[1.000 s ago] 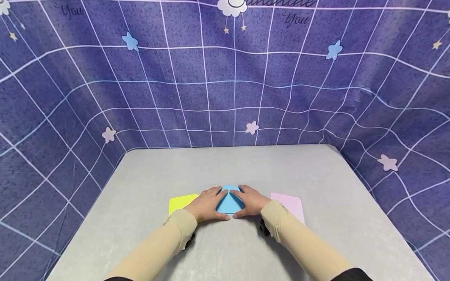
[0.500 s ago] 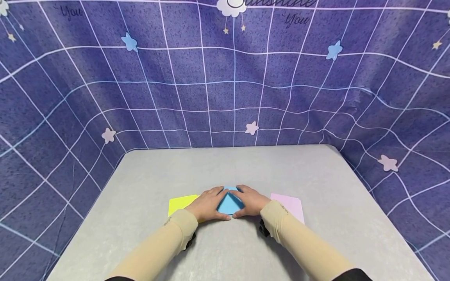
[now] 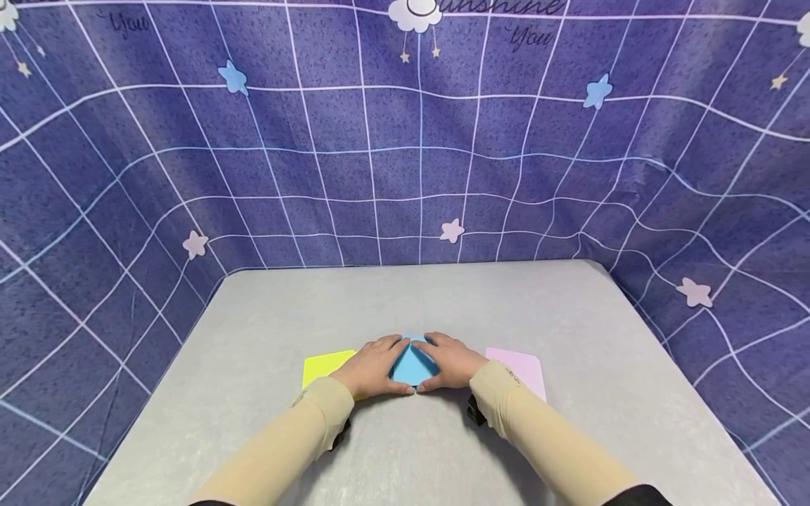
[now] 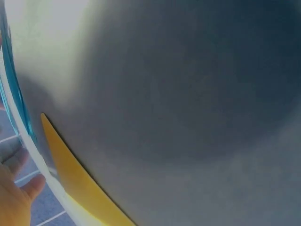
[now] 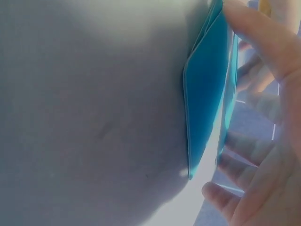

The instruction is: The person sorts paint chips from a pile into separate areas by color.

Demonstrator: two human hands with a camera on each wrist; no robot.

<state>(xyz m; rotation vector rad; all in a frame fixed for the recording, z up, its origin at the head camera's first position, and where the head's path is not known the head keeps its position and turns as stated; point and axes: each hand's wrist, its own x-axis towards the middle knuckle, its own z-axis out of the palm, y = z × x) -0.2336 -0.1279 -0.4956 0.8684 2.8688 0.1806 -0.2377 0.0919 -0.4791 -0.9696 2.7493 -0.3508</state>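
Blue paper [image 3: 414, 367], in more than one layer, lies mid-table between my hands. My left hand [image 3: 377, 367] holds its left side, thumb at the near edge and fingers toward the far edge. My right hand [image 3: 453, 363] grips the opposite side in the same way, the two thumb tips nearly meeting. In the right wrist view, the right thumb [image 5: 263, 37] is against the top of the blue layers [image 5: 204, 94], which stand slightly apart. The left wrist view shows only a thin blue strip at its left edge and part of the left hand [image 4: 14, 200].
Yellow paper [image 3: 324, 367] lies on the left, partly under my left wrist. Pink paper [image 3: 522, 372] is on the right, partly hidden by the right sleeve. The grey table [image 3: 405, 299] ends at a purple curtain [image 3: 405, 176] with grid lines and stars.
Both hands have barely moved. A pale line seen along the near edge of the blue paper one second ago now looks dark.
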